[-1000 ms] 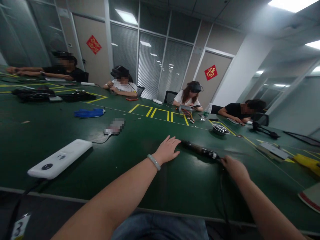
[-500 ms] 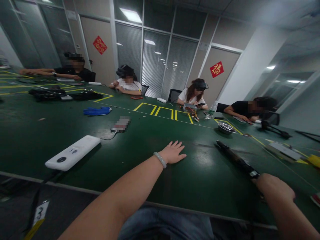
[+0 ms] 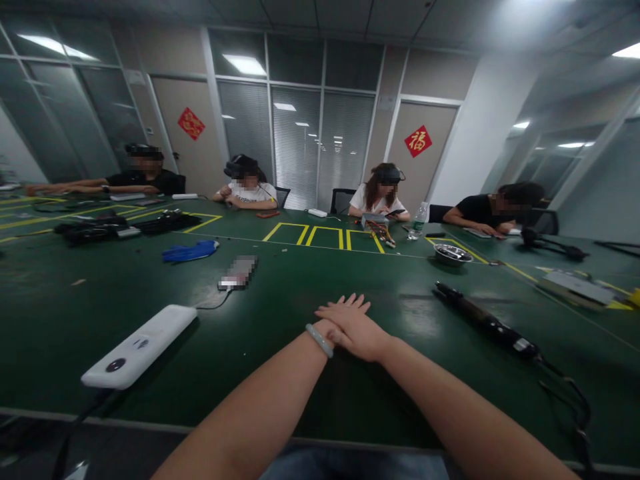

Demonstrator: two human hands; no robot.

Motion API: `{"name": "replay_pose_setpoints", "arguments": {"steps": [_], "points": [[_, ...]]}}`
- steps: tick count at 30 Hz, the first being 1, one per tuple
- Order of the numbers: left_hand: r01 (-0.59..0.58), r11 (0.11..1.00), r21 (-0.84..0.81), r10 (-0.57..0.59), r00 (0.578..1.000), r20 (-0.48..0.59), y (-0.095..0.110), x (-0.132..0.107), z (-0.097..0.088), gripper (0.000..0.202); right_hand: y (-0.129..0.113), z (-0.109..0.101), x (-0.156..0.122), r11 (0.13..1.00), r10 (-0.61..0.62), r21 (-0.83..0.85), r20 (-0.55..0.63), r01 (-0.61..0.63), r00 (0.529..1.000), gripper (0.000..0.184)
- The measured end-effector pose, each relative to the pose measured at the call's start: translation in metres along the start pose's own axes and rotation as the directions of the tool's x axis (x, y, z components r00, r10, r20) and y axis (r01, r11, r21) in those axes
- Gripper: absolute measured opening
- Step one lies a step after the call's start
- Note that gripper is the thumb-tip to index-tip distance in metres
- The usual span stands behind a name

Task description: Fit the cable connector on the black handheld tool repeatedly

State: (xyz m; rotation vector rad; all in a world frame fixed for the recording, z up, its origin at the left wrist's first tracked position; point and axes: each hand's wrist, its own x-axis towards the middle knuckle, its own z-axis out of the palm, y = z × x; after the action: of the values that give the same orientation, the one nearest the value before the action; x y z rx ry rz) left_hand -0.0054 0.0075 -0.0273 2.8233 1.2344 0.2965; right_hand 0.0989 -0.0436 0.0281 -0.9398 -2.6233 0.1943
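Black tool [image 3: 485,321]: slim, rod-shaped, corded; pale patch [image 3: 523,345] near cord end
Pose: on its side, slanted, narrow tip pointing away and leftward
Place: right part of green tabletop [image 3: 395,277], unheld
Cord [image 3: 583,400]: black, curving toward near edge

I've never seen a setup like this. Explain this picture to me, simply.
There is no robot here: you are seeing a person's own two bare hands. One camera, worn on that person's head, looks forward and down. The right hand lies across the left hand, over the green table; neither appears to hold anything. To their right lies a long black tool with a cord. To their left are a white device and what looks like a blue glove. Farther off on the right stands a metal bowl. Other people sit across the table.
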Motion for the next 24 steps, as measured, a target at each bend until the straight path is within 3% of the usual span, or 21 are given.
{"name": "replay_pose_setpoints", "arguments": {"steps": [4, 10, 13, 16, 19, 20, 21, 22, 24], "points": [[-0.138, 0.990, -0.028, 0.140, 0.989, 0.056, -0.009, 0.001, 0.004, 0.067, 0.003, 0.009, -0.002, 0.993, -0.003, 0.116, -0.018, 0.005, 1.000, 0.047], [-0.077, 0.996, 0.046, 0.069, 0.986, 0.151, -0.009, 0.013, 0.011, 0.071, 0.010, -0.006, -0.019, 0.986, 0.056, 0.159, 0.019, -0.058, 0.998, 0.055], [-0.104, 0.991, 0.078, 0.084, 0.970, 0.229, -0.007, 0.014, 0.006, 0.082, 0.019, -0.014, -0.027, 0.982, 0.100, 0.157, 0.038, -0.105, 0.994, 0.063], [-0.168, 0.985, 0.040, 0.159, 0.973, 0.169, -0.005, 0.007, -0.002, 0.071, 0.038, -0.024, -0.039, 0.980, 0.151, 0.128, 0.024, -0.152, 0.988, 0.066], [-0.104, 0.992, -0.074, 0.110, 0.991, 0.072, -0.004, 0.001, -0.008, 0.065, 0.069, -0.039, -0.059, 0.952, 0.307, 0.035, -0.082, -0.305, 0.948, 0.064], [-0.083, 0.992, -0.096, 0.089, 0.994, 0.063, -0.004, 0.001, -0.008, 0.066, 0.081, -0.044, -0.069, 0.910, 0.407, -0.013, -0.157, -0.414, 0.900, 0.063], [-0.076, 0.991, -0.113, 0.083, 0.994, 0.064, -0.005, 0.001, -0.008, 0.067, 0.095, -0.049, -0.080, 0.832, 0.523, -0.057, -0.251, -0.552, 0.814, 0.063], [-0.071, 0.989, -0.126, 0.080, 0.995, 0.067, -0.005, 0.001, -0.008, 0.068, 0.109, -0.055, -0.092, 0.702, 0.642, -0.083, -0.354, -0.707, 0.680, 0.063], [-0.085, 0.986, -0.142, 0.097, 0.992, 0.080, -0.006, 0.003, -0.007, 0.069, 0.134, -0.064, -0.119, 0.300, 0.813, -0.050, -0.509, -0.953, 0.283, 0.068]]}}
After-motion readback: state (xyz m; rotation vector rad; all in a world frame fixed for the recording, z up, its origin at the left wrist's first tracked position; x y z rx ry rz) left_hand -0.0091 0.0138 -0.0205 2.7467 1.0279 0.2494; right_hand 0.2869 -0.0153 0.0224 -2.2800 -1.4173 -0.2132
